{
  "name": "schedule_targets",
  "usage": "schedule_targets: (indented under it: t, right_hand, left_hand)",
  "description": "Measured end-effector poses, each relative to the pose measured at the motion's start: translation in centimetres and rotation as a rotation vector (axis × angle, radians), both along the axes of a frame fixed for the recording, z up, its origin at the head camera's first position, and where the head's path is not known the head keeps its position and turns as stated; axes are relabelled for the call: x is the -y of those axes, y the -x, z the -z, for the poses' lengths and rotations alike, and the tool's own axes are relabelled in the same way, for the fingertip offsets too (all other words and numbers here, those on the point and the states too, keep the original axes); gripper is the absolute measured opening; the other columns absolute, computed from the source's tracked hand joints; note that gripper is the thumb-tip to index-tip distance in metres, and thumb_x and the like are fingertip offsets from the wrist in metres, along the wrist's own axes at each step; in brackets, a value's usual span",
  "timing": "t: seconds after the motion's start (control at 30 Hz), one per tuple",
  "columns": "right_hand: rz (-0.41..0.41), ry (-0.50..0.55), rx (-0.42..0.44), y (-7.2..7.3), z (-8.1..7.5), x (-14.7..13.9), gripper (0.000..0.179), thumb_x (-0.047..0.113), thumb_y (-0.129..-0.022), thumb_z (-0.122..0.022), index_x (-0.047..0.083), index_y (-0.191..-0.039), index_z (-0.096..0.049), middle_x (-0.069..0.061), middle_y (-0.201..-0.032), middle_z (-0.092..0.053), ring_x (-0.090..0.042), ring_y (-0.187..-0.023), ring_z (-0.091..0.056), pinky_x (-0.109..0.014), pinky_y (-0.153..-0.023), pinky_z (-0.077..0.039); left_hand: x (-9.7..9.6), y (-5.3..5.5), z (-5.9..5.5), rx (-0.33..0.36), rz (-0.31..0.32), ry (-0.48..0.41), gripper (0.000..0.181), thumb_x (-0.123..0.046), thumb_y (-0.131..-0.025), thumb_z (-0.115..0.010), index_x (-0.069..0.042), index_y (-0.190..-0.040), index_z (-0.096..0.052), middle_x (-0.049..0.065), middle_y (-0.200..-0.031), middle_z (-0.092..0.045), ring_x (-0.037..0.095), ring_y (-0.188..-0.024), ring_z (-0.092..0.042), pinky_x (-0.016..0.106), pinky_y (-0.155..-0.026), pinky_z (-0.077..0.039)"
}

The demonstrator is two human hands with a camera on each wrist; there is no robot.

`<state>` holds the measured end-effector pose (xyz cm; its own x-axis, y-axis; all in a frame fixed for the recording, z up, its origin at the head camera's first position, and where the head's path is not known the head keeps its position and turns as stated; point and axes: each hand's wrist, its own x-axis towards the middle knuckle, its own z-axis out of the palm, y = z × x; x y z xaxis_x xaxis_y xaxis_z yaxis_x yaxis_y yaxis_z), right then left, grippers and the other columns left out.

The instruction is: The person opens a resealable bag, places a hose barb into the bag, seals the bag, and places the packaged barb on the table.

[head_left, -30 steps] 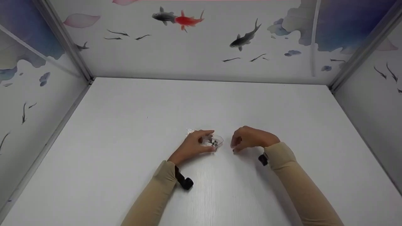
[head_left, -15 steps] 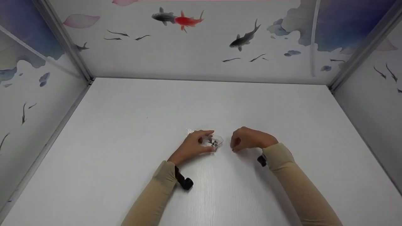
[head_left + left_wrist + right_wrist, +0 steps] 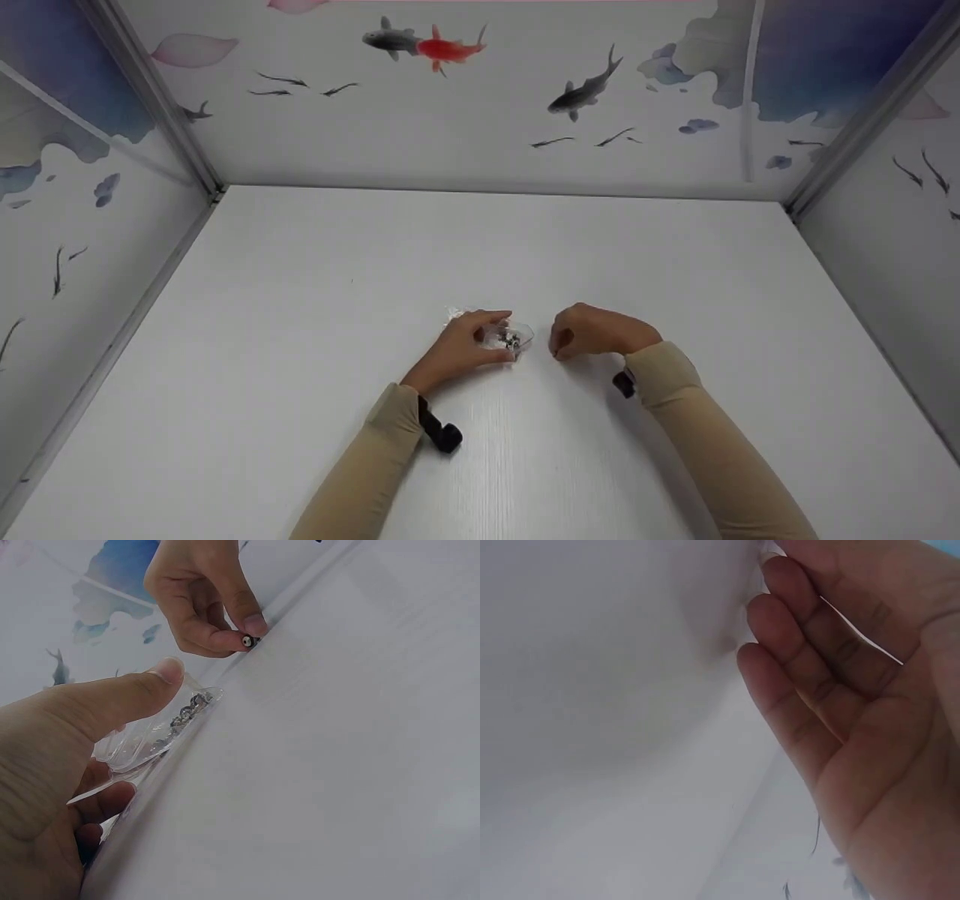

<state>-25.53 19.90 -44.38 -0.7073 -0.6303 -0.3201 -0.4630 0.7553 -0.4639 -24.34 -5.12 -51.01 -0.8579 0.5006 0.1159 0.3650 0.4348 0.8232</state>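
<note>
My left hand (image 3: 461, 343) holds a small clear plastic tray (image 3: 526, 334) on the white table, thumb on one side and fingers on the other. Inside the tray lie several small shiny dark-and-silver pieces (image 3: 182, 718), too small to identify. To the right of the tray, apart from it, my right hand (image 3: 600, 332) is low over the table. The left wrist view shows its thumb and finger pinching a tiny round dark piece with a pale centre (image 3: 248, 640). In the right wrist view the curled fingers (image 3: 776, 626) show, but the pinched piece is hidden.
Crinkled clear plastic (image 3: 453, 313) shows behind my left hand. The white table (image 3: 300, 247) is bounded by printed panels (image 3: 480, 142) at the back and both sides. Each wrist wears a black camera (image 3: 448, 438).
My right hand has shifted slightly to the left, and the dark piece at its fingertips shows less in the head view. The left hand and the tray stay in place.
</note>
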Motion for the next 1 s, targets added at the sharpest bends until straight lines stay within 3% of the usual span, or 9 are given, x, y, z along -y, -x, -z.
schedule_targets:
  t: [0.57, 1.0]
  right_hand:
    - [0.053, -0.034, 0.012, 0.1, -0.3, 0.2, 0.006, 0.015, -0.087, -0.07, 0.016, -0.092, -0.074, 0.004, -0.091, -0.068, -0.012, -0.078, -0.057, -0.031, -0.076, -0.051]
    - [-0.001, 0.036, -0.049, 0.5, -1.2, 0.8, 0.008, 0.008, -0.087, -0.068, 0.01, -0.093, -0.074, 0.0, -0.093, -0.069, -0.014, -0.086, -0.06, -0.033, -0.08, -0.053]
  left_hand:
    - [0.0, 0.0, 0.1, 0.004, 0.002, -0.008, 0.066, -0.034, -0.079, -0.079, -0.016, -0.137, -0.054, 0.001, -0.127, -0.062, 0.016, -0.099, -0.051, 0.034, -0.089, -0.042]
    - [0.0, 0.1, 0.3, -0.007, 0.01, -0.007, 0.066, -0.034, -0.079, -0.078, -0.016, -0.138, -0.054, 0.0, -0.121, -0.063, 0.014, -0.093, -0.049, 0.029, -0.084, -0.041]
